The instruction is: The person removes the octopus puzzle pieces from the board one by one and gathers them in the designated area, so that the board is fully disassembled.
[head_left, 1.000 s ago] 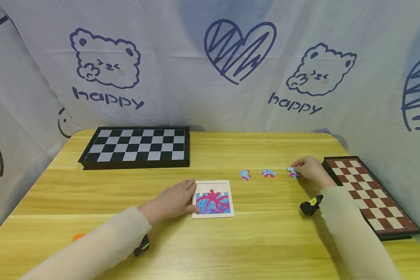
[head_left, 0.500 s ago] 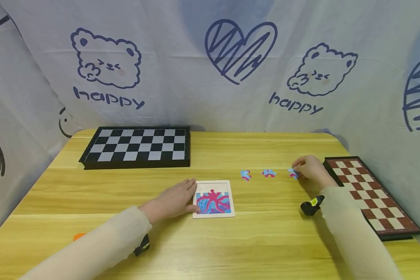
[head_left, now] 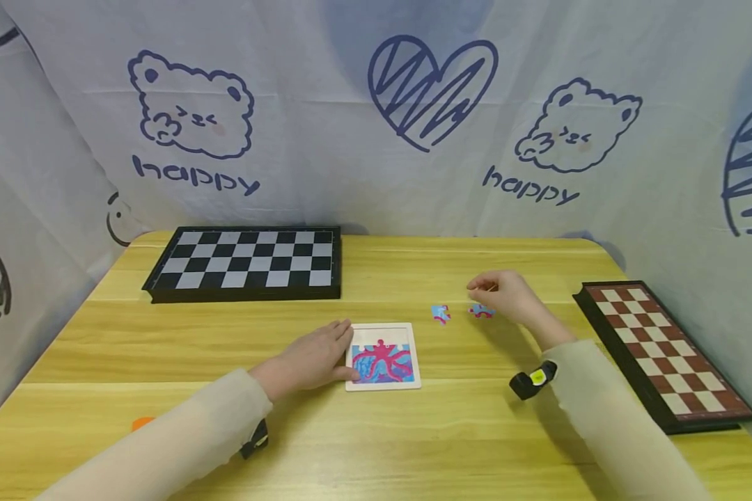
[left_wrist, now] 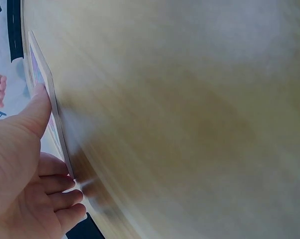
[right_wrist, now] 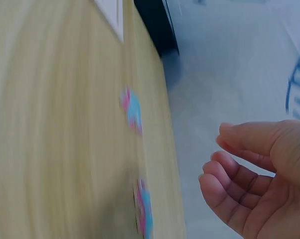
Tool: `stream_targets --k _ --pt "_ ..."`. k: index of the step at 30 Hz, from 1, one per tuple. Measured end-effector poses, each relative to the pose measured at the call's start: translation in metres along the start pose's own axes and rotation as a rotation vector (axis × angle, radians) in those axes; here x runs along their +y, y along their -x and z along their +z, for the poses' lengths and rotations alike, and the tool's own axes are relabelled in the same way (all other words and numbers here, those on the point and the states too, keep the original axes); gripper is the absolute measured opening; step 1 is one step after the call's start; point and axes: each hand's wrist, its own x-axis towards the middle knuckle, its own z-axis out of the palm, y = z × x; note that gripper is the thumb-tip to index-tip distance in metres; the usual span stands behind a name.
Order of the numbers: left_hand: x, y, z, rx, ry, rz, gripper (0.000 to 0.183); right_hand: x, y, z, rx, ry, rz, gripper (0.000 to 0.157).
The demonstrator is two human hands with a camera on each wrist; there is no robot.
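Observation:
A square puzzle tray with a pale rim lies mid-table, its lower part filled by a pink octopus picture on blue. My left hand rests along the tray's left side, thumb on its face and fairly straight fingers at the upper left corner. Above the table, right of the tray, my right hand pinches a small puzzle piece between thumb and fingers; only a thin pale edge shows. The right wrist view hides that piece behind the hand. Two blue and pink pieces, the left one and the right one, lie below.
A black and white chessboard lies at the back left. A brown and cream chessboard is along the right edge. An orange object shows partly behind the left sleeve. A printed curtain hangs behind the table.
My right hand has lifted the rightmost puzzle piece off the table and moved left with it, above the middle piece. The left hand and tray have stayed in place.

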Motion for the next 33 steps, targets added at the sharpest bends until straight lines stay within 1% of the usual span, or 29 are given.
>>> stream_targets --k 2,6,10,13,18,21,24,28,31,33 --pt "0.0 0.0 0.0 -0.005 -0.003 -0.004 0.079 -0.011 0.0 0.01 -0.01 -0.006 -0.031 0.022" --pt "0.001 -0.001 0.001 -0.01 -0.005 -0.013 0.079 -0.03 0.0 0.029 -0.065 -0.051 -0.078 0.019" --pt "0.0 -0.001 0.002 -0.004 -0.004 -0.01 0.079 -0.045 0.001 0.048 -0.113 -0.059 -0.162 0.017" --pt "0.0 -0.002 0.002 0.002 -0.004 -0.008 0.08 -0.056 0.001 0.061 -0.15 -0.043 -0.206 0.016" --pt "0.0 -0.002 0.002 0.007 0.001 -0.015 0.08 -0.071 0.001 0.08 -0.236 -0.042 -0.233 0.016" --pt "0.0 -0.002 0.002 0.004 0.007 -0.018 0.08 -0.077 0.0 0.091 -0.283 -0.035 -0.256 0.014" --pt "0.0 -0.002 0.001 0.009 0.011 -0.013 0.079 -0.082 0.0 0.101 -0.324 -0.025 -0.26 0.014" --pt "0.001 -0.001 0.001 0.011 0.009 -0.004 0.077 -0.087 -0.002 0.113 -0.358 0.013 -0.273 0.014" --pt "0.001 -0.001 0.0 0.006 0.009 -0.006 0.077 -0.088 -0.003 0.119 -0.364 0.025 -0.278 0.013" --pt "0.001 0.0 0.0 0.007 0.011 -0.007 0.077 -0.089 -0.003 0.122 -0.366 0.026 -0.264 0.013"
